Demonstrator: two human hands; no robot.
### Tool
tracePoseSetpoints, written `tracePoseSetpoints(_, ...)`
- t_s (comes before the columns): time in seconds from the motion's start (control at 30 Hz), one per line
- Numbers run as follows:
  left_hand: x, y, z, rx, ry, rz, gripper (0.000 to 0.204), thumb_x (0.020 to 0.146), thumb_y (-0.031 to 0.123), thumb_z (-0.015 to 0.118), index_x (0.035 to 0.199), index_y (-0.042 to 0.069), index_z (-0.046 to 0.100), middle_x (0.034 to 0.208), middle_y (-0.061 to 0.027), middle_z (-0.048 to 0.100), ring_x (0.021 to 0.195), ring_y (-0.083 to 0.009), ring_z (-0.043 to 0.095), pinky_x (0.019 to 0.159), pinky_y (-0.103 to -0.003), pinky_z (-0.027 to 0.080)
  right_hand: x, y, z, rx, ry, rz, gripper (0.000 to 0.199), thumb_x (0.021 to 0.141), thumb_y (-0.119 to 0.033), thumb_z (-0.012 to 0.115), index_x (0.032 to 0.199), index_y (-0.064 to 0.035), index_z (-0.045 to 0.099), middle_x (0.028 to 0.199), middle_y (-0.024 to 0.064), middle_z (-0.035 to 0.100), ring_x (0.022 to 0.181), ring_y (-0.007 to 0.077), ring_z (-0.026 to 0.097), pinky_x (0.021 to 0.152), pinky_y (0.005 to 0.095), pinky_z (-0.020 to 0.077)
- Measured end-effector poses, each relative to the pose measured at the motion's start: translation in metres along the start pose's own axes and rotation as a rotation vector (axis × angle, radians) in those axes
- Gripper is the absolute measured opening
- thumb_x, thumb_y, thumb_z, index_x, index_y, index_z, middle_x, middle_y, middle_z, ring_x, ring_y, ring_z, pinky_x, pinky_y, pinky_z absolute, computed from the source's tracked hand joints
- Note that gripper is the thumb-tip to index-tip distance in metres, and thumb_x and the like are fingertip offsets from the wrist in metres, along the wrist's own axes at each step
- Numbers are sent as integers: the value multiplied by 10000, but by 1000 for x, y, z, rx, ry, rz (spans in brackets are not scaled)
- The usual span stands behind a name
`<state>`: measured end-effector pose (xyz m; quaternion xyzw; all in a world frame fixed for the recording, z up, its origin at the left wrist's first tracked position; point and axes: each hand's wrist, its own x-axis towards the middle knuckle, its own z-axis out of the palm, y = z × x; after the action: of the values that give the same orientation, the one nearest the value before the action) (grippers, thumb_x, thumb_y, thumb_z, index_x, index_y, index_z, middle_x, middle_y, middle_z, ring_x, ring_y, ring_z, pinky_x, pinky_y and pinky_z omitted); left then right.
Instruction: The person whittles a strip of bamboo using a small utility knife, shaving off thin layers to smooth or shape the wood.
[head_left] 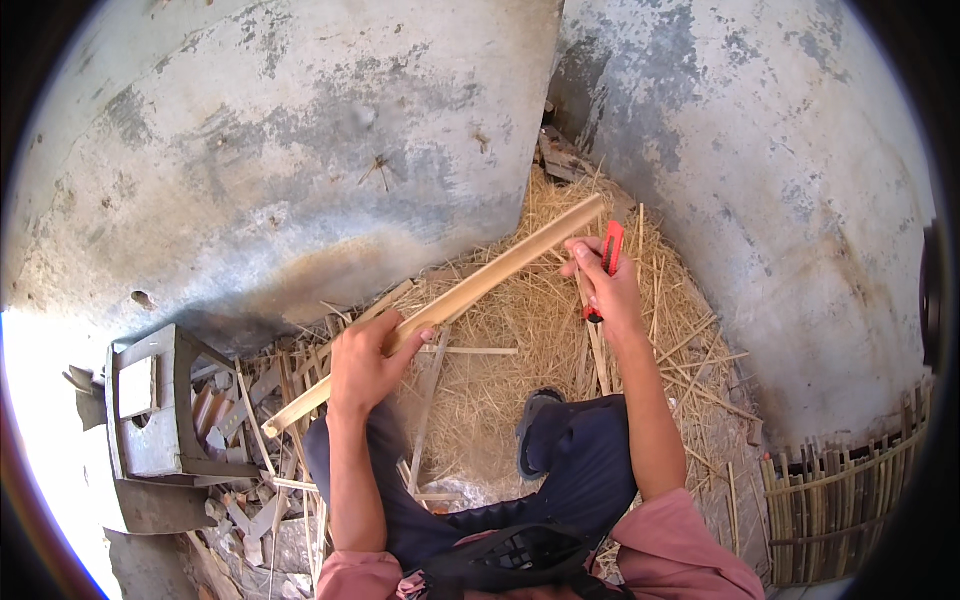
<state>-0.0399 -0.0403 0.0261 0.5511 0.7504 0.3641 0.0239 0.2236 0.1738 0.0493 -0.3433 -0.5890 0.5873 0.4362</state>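
Note:
A long split piece of bamboo [515,262], pale and hollowed along its length, slants up from lower left to upper right in front of me. My left hand [368,362] is wrapped round its lower part, thumb on top. Beside its upper end, my right hand [613,292] is closed on a red utility knife [612,245] with a black end. The knife stands nearly upright in the palm. I cannot make out its blade or whether the fingertips touch the bamboo. A narrow pale strip [600,365] shows just below the right hand.
Straw and shavings [480,400] cover the floor between my legs, with loose strips scattered about. A wooden stool [150,410] lies on its side at the left beside rubble [235,520]. Worn walls [330,130] meet ahead. A woven slatted basket [840,510] stands lower right.

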Motion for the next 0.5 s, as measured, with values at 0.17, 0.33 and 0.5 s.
tracePoseSetpoints(0.17,-1,-6,-4,-12,49,-16,421,946,379,815,824,17,639,601,-156,532,556,-353,529,574,-447,430,8,5,-19,-31,32,-1,231,1091,-223,669,1171,-13,726,743,-31,600,524,23,412,469,225,306)
tracePoseSetpoints(0.33,-3,-6,-9,-36,35,-50,421,950,383,807,825,15,644,607,-164,542,568,-361,542,583,-454,435,6,-1,-16,-64,-9,53,231,1102,-226,641,1190,-32,732,748,-59,559,534,20,409,473,217,293)
tracePoseSetpoints(0.5,-2,-6,-8,26,11,-33,458,929,460,814,841,33,674,676,-150,634,619,-343,642,605,-455,488,14,6,-35,-513,283,-231,276,1099,-202,617,1306,-68,742,999,62,717,805,141,628,729,307,501)
